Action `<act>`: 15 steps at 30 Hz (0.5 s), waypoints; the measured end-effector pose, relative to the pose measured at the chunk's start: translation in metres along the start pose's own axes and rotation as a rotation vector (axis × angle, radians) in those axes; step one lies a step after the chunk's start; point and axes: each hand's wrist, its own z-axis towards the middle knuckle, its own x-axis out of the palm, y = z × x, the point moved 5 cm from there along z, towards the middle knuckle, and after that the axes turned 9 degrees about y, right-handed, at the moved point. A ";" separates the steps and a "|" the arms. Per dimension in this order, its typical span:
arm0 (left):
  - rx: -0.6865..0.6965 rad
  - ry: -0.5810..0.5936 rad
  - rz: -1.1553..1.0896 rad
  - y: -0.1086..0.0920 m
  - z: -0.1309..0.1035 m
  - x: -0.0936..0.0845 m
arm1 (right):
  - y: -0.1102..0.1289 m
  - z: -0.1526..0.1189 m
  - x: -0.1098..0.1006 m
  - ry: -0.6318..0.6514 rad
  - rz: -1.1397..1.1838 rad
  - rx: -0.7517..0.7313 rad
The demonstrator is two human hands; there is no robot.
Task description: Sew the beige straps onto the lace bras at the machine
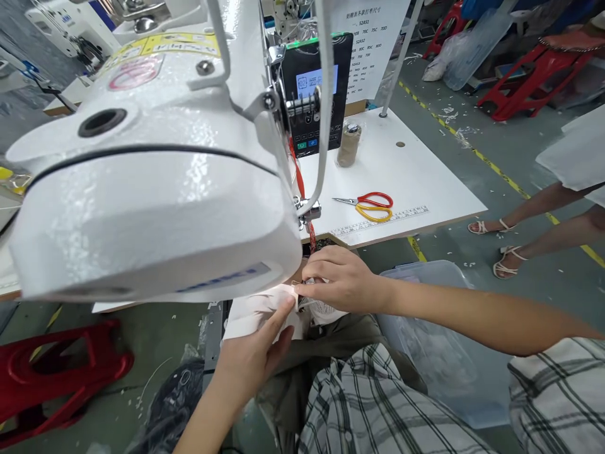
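Observation:
A large white sewing machine head (155, 214) fills the upper left and hides the needle area. Just below its right end, my left hand (253, 353) rests on a pale fabric piece (246, 315), its index finger stretched out and thumb apart. My right hand (343, 279) is beside the machine with its fingers curled in a pinch near the fabric's edge. What lies between those fingertips is too small to make out. A bundle of whitish material (326, 311) hangs under my right hand.
Red-and-yellow scissors (375, 207), a thread cone (349, 145) and a control panel (316, 94) are on the white table (425, 183). A clear plastic bin (482, 378) stands at lower right, a red stool (61, 372) at left. Another person's legs (543, 243) show at right.

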 end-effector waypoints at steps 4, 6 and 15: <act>-0.031 0.015 0.074 0.002 0.002 -0.003 | -0.003 -0.006 0.002 0.057 0.231 0.166; -0.100 0.018 0.110 -0.001 0.002 -0.002 | -0.016 -0.012 0.012 0.142 0.599 0.405; -0.414 0.112 0.082 -0.018 0.006 0.001 | -0.049 0.005 0.052 0.044 0.847 0.905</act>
